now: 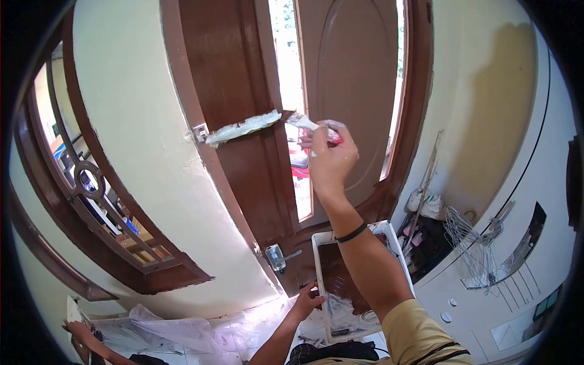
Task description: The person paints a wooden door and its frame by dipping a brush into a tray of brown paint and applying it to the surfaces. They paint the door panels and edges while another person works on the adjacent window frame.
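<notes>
My right hand (331,155) is closed around a paintbrush (306,123) with a pale ferrule and a red part on its handle. Its brown bristles touch or nearly touch the brown wooden door (234,79), beside the end of a long door handle wrapped in whitish covering (243,128). Lower down, my left hand (306,303) grips the left side of a white rectangular tray (317,255). Brown paint coats the inside of the tray, with a crumpled clear film near its front. My right forearm hides part of the tray.
A metal lock with a lever (277,258) sits low on the door. Clear plastic sheeting (176,328) covers floor at left. Another person's hand (79,331) holds a board at far left. Sticks (431,164) and a wire rack (480,243) stand at right.
</notes>
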### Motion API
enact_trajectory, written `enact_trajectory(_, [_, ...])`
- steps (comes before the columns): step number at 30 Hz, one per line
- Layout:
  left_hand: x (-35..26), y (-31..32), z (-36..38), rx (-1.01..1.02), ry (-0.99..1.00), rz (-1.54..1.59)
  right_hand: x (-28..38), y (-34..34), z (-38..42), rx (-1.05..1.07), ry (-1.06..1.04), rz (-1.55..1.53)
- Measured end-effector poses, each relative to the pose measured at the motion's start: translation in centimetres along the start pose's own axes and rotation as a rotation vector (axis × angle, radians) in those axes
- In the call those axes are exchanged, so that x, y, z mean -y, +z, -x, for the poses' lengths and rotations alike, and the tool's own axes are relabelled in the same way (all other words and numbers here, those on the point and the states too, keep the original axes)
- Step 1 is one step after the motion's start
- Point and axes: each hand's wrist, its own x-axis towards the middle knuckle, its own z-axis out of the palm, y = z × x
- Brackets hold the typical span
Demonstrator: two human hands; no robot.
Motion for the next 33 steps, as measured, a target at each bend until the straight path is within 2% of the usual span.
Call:
enact_trajectory(3, [-0.3,0.2,0.1,-0.015,-0.020,0.049,-1.1,-0.4,0.6,-0.016,-0.075,-0.153])
enact_trajectory(6, [0.1,-0.3,0.0,0.005,-0.024,0.048,-3.1,-2.3,2.1,0.066,-0.068,0.028])
enact_trajectory(10, [-0.7,0.0,0.4,-0.015,-0.043,0.006,-5.0,-6.0,4.3,0.146,-0.252,0.396])
enact_trajectory(13, [-1.0,0.0,0.5,-0.014,-0.039,-0.012,-5.8,-7.1,4.8,0.136,-0.120,0.315])
enact_trajectory(17, [-1.1,0.0,0.6,-0.022,-0.055,-0.003,-3.1,-5.0,2.5,0.158,-0.216,0.131])
enact_trajectory(18, [-1.2,0.0,0.7,-0.037,-0.065,-0.009,-3.3,-4.9,2.0,0.192,-0.281,0.221])
enact_trajectory(21, [-1.2,0.0,0.8,-0.045,-0.045,-0.029,-4.1,-5.7,2.6,0.283,-0.304,0.316])
enact_trajectory(25, [-1.0,-0.3,0.5,-0.024,-0.072,0.019,-6.9,-9.3,6.7,0.387,-0.329,0.453])
enact_trajectory(30, [-1.4,0.0,0.4,-0.040,-0.068,-0.049,-7.2,-12.0,8.6,0.494,-0.213,0.603])
enact_trajectory(33, [-1.1,0.0,0.3,-0.034,-0.068,0.002,-6.7,-9.8,6.0,0.431,-0.409,0.477])
